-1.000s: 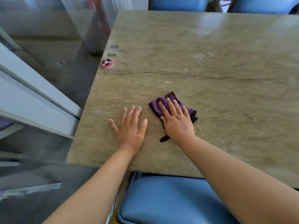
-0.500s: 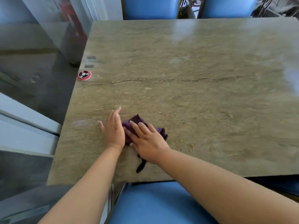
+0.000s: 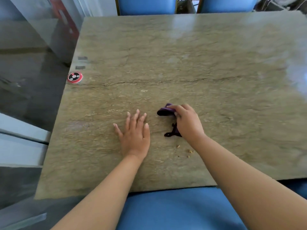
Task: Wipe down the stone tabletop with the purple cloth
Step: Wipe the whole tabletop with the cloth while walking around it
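The stone tabletop [image 3: 191, 63] is a greenish-brown slab with a long crack across its middle. The purple cloth [image 3: 164, 110] is bunched up near the table's front centre, its dark loop [image 3: 172, 132] trailing toward me. My right hand [image 3: 187, 122] lies over the cloth with fingers curled around it, hiding most of it. My left hand [image 3: 134, 131] rests flat on the stone just left of the cloth, fingers spread, holding nothing. A few small crumbs [image 3: 187, 151] lie on the stone under my right wrist.
A round red and black disc [image 3: 74, 77] sits at the table's left edge, with two small grey marks [image 3: 81, 62] behind it. A blue chair seat [image 3: 174, 209] is below the front edge. Two blue chair backs [image 3: 146, 4] stand at the far side. Dark floor lies left.
My right hand has swept the cloth to the right and bunched it. My hands, touching half a second ago, are now apart; the left one lies flat with fingers spread.
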{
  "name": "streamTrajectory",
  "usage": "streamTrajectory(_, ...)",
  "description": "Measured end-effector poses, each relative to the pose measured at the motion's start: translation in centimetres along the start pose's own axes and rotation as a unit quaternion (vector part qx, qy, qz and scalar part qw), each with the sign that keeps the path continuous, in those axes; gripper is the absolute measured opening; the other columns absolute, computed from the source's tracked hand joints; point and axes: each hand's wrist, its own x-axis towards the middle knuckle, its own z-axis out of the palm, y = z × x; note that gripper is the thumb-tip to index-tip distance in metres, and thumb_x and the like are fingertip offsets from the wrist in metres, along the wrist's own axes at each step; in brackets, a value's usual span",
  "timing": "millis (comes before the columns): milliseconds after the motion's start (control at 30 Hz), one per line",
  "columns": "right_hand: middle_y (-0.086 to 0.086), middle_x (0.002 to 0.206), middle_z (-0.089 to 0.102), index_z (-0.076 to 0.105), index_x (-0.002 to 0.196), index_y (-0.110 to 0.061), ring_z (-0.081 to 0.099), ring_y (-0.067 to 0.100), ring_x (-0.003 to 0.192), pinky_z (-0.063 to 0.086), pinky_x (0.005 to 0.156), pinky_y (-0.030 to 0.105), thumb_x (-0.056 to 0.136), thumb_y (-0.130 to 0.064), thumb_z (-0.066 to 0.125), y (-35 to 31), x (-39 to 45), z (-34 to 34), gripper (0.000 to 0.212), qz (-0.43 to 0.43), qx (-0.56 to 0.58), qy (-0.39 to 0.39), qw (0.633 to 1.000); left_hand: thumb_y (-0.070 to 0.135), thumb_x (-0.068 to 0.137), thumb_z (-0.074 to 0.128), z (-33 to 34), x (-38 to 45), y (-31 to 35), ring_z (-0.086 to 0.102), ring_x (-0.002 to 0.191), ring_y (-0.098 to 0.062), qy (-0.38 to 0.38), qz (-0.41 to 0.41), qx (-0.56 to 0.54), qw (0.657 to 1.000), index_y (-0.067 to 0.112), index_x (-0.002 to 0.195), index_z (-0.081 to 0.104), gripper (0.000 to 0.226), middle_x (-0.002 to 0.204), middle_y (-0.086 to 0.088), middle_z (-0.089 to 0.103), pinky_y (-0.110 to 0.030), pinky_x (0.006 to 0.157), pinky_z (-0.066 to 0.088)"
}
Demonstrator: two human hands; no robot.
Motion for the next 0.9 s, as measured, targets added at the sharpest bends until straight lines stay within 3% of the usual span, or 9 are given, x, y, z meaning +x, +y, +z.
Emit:
streamTrajectory(100,0.004,0.126,0.056,0.047,0.138,-0.028,0.046,0.027,0.116,0.037,0.095,0.036,0.094,-0.003,0.042,0.9,3.5,-1.6,0.050,-0.011,-0.011,0.044,0.999,0.050,0.092,0.003,0.1,0.0,0.2,-0.004,0.149,-0.008,0.004,0.000,0.008,1.000,0.039,0.146,0.032,0.062,0.160,0.017,0.015,-0.059,0.114,-0.014)
streamTrajectory(200,0.001,0.143,0.045,0.020,0.149,-0.035,0.034,0.024,0.132,0.021,0.111,0.043,0.090,-0.002,0.041,3.4,5.8,-1.9,0.070,0.097,-0.113,-0.006,0.989,0.051,0.092,0.007,0.2,0.1,0.4,-0.003,0.149,-0.009,0.007,-0.001,0.011,1.000,0.037,0.145,0.034,0.061,0.160,0.015,0.017,-0.060,0.114,-0.012)
streamTrajectory(300,0.000,0.150,0.039,0.034,0.145,-0.033,0.021,0.019,0.143,-0.001,0.118,0.048,0.085,-0.004,0.042,5.1,6.9,-0.6,0.067,0.128,-0.086,-0.033,0.988,0.054,0.092,0.008,0.3,0.1,0.5,-0.003,0.149,-0.011,0.005,0.001,0.025,1.000,0.037,0.146,0.033,0.061,0.160,0.014,0.016,-0.061,0.114,-0.013)
streamTrajectory(367,-0.008,0.149,0.041,0.047,0.138,-0.032,0.021,0.017,0.144,-0.004,0.118,0.045,0.083,-0.002,0.041,5.1,7.4,0.2,0.063,0.086,-0.045,-0.040,0.994,0.056,0.092,0.007,0.5,0.2,0.5,-0.004,0.149,-0.012,0.001,0.005,0.044,0.999,0.038,0.147,0.030,0.062,0.161,0.013,0.014,-0.061,0.113,-0.013)
streamTrajectory(467,-0.007,0.137,0.054,0.063,0.124,-0.026,0.030,0.015,0.139,0.008,0.118,0.031,0.077,0.010,0.040,4.6,7.3,0.7,0.063,0.021,0.053,-0.092,0.994,0.057,0.091,0.005,0.5,0.2,0.5,-0.005,0.149,-0.011,-0.002,0.003,0.048,0.999,0.039,0.147,0.027,0.063,0.161,0.014,0.012,-0.061,0.114,-0.012)
streamTrajectory(633,-0.016,0.101,0.070,0.075,0.090,-0.027,0.047,0.006,0.112,0.030,0.095,0.004,0.069,0.015,0.041,4.4,1.5,-1.1,0.057,0.003,0.127,-0.160,0.979,0.058,0.090,0.006,0.7,0.3,0.4,-0.001,0.149,-0.011,0.006,0.005,0.037,0.999,0.038,0.147,0.030,0.065,0.160,0.013,0.015,-0.062,0.114,-0.009)
streamTrajectory(733,-0.010,0.097,0.070,0.075,0.078,-0.025,0.053,0.005,0.102,0.037,0.090,0.007,0.069,0.015,0.043,4.9,-2.7,-3.5,0.053,0.034,0.127,-0.194,0.972,0.058,0.089,0.006,0.7,0.3,0.3,0.000,0.149,-0.012,0.011,0.006,0.033,0.999,0.038,0.147,0.031,0.066,0.160,0.013,0.016,-0.061,0.114,-0.011)
streamTrajectory(833,-0.007,0.089,0.068,0.075,0.076,-0.022,0.058,-0.003,0.078,0.042,0.068,0.005,0.071,0.014,0.038,4.3,-3.1,-5.4,0.052,0.087,0.101,-0.287,0.949,0.058,0.087,0.005,0.6,0.3,0.3,-0.001,0.149,-0.009,0.004,-0.002,0.015,1.000,0.039,0.146,0.033,0.068,0.160,0.015,0.016,-0.058,0.114,-0.013)
streamTrajectory(900,-0.012,0.079,0.068,0.074,0.081,-0.018,0.058,-0.009,0.068,0.041,0.062,0.003,0.070,0.017,0.034,2.8,-1.6,-5.3,0.054,0.102,0.143,-0.268,0.947,0.056,0.088,0.007,0.2,0.4,0.2,0.000,0.148,-0.007,-0.005,-0.005,-0.016,1.000,0.039,0.145,0.035,0.067,0.159,0.016,0.017,-0.055,0.115,-0.015)
